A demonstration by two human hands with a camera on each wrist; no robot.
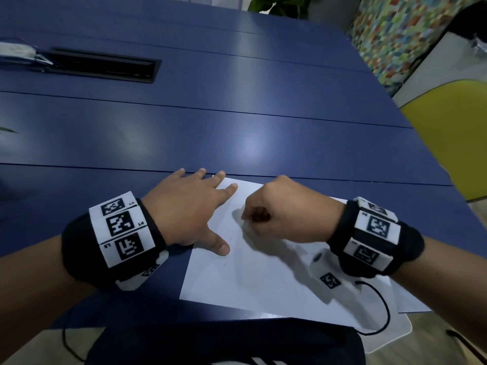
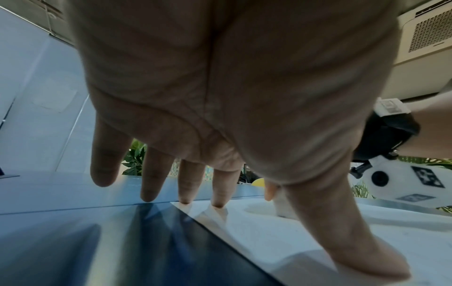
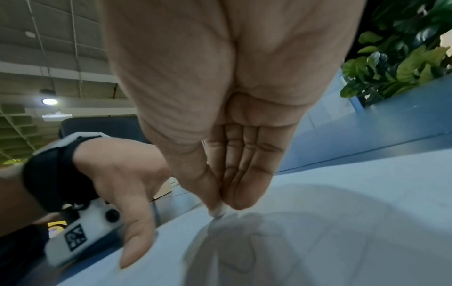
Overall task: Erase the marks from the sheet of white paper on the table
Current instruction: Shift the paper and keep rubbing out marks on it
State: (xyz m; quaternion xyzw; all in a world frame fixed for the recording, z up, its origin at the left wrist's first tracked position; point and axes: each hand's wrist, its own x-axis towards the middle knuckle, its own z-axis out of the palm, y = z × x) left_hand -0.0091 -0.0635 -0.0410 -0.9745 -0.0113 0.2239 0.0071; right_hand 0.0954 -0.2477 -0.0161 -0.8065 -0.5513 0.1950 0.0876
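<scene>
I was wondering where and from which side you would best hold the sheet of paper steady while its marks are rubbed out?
Probably the sheet of paper is best pinned from above at its left edge, beside the rubbing, since it lies flat and thin with nothing to pinch. The left hand does so with spread fingers, while the right hand pinches a small white eraser.

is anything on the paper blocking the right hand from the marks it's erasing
Nothing visible does. The right hand pinches a small white eraser straight onto the sheet; the left hand presses the sheet's left edge, off to the side.
</scene>
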